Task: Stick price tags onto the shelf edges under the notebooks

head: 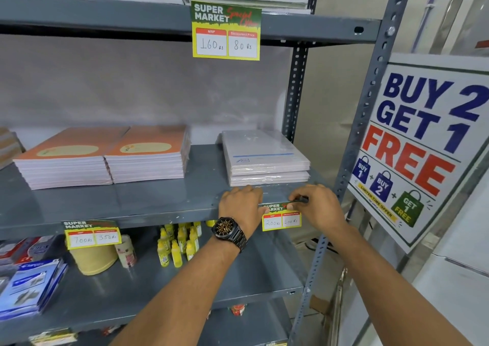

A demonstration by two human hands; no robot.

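tag: my price tag point(281, 217) sits lower right of centre, on the shelf edge point(158, 213) under the white notebooks point(264, 158)
left hand point(242, 205): fingers flat, pinning its left end so it stays level
right hand point(316, 205): pinching the top right corner, pressing it down
text: "SUPER MARKET", MRP 200, discounted 100

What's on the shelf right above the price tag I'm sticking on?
A wrapped stack of white notebooks sits above the price tag. Both hands cover the tag's top edge, left hand, right hand.

The price tag point(281, 217) is yellow-edged with a green header and red-topped white boxes. The shelf point(132, 202) is grey-blue. The notebooks point(264, 155) look pale lilac, perhaps white under their wrap.
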